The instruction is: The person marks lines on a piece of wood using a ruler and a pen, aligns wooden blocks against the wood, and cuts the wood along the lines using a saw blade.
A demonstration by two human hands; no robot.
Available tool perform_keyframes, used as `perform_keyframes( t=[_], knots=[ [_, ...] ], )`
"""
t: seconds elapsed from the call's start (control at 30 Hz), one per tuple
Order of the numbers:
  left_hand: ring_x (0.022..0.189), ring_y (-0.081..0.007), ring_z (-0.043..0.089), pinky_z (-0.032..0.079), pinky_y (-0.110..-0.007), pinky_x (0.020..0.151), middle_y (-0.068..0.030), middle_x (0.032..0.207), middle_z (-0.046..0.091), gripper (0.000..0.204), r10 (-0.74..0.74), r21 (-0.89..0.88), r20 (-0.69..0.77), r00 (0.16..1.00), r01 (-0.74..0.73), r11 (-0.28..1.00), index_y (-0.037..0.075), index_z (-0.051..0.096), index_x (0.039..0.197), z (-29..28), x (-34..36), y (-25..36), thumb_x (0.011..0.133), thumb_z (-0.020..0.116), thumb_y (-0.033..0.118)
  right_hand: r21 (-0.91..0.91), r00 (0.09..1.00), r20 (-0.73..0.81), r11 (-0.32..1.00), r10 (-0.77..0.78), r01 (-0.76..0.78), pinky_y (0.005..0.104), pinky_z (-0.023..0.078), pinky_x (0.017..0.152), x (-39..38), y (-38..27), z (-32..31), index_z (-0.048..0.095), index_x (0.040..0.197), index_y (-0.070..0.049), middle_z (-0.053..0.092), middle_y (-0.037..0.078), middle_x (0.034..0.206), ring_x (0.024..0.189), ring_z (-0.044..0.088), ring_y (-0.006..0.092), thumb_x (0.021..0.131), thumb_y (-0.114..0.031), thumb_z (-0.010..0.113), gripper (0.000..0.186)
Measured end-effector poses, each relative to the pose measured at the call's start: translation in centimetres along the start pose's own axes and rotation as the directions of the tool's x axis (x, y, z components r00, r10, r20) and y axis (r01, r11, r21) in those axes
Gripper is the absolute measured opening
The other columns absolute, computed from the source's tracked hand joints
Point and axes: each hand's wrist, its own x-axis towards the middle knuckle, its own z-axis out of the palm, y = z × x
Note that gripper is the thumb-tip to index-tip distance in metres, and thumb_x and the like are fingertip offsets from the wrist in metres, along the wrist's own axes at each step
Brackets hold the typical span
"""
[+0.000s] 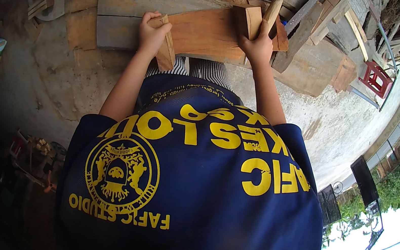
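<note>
Filling much of the view, a navy-blue fabric shirt (pixel 204 202) carries bold yellow lettering (pixel 192 134), upside down, and a round yellow crest (pixel 116 173). Beyond it, a bench of weathered grey wooden planks (pixel 113 31) bears a flat reddish-brown wooden board (pixel 203 31), with a squared tan wooden block (pixel 251 22) at its right end. At its left, the left hand (pixel 151 35) has its grip clamped on a narrow tan wooden bar (pixel 168 51); the right hand (pixel 258 47) has its grip round a slim pale wooden handle (pixel 274 8) beside the block.
</note>
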Motion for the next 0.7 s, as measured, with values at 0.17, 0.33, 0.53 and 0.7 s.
perform_keyframes(
  t=[0.17, 0.33, 0.53, 0.7],
  knots=[
    [0.111, -0.0238, 0.054, 0.041, -0.032, 0.095, -0.0166, 0.122, 0.057, 0.037, 0.008, 0.016, -0.005, 1.0, -0.008, 1.0, 0.0, 0.055, 0.097, 0.18, -0.1, 0.01, 0.066, 0.073, 0.008, -0.014, 1.0, 0.001, 1.0, 0.017, -0.017, 0.0472, 0.052, 0.076, -0.06, -0.08, 0.0, 0.042, 0.126, -0.016, 0.066, 0.022, 0.092, 0.087, 0.064, 0.0406, 0.065, -0.028, 0.071, 0.069],
    [0.11, -0.0237, 0.055, 0.041, -0.032, 0.094, -0.0157, 0.121, 0.057, 0.037, 0.004, 0.015, 0.005, 1.0, -0.004, 1.0, 0.0, 0.055, 0.097, 0.19, -0.16, 0.52, 0.066, 0.074, 0.009, -0.017, 1.0, -0.004, 0.999, 0.029, -0.029, 0.0464, 0.052, 0.076, -0.14, -0.24, -0.21, 0.042, 0.126, -0.016, 0.067, 0.021, 0.093, 0.087, 0.064, 0.0401, 0.065, -0.029, 0.071, 0.069],
    [0.108, -0.0229, 0.055, 0.042, -0.031, 0.093, -0.0138, 0.117, 0.058, 0.037, 0.01, 0.03, -0.003, 1.0, -0.01, 0.999, 0.001, 0.055, 0.097, 0.26, 0.01, 0.49, 0.065, 0.074, 0.009, -0.037, 0.996, 0.037, 0.996, 0.081, -0.079, 0.0432, 0.051, 0.083, 0.13, -0.31, -0.36, 0.043, 0.129, -0.015, 0.066, 0.022, 0.102, 0.095, 0.063, 0.0381, 0.065, -0.033, 0.07, 0.073],
    [0.101, -0.0216, 0.057, 0.043, -0.031, 0.089, -0.0117, 0.11, 0.059, 0.039, -0.011, 0.041, -0.019, 1.0, 0.012, 0.999, 0.001, 0.056, 0.097, 0.29, -0.08, 0.55, 0.064, 0.074, 0.012, -0.028, 0.995, 0.051, 0.996, 0.087, -0.086, 0.042, 0.05, 0.085, 0.16, -0.23, -0.29, 0.041, 0.132, -0.014, 0.064, 0.023, 0.106, 0.099, 0.062, 0.0373, 0.064, -0.034, 0.072, 0.077]
  ],
)
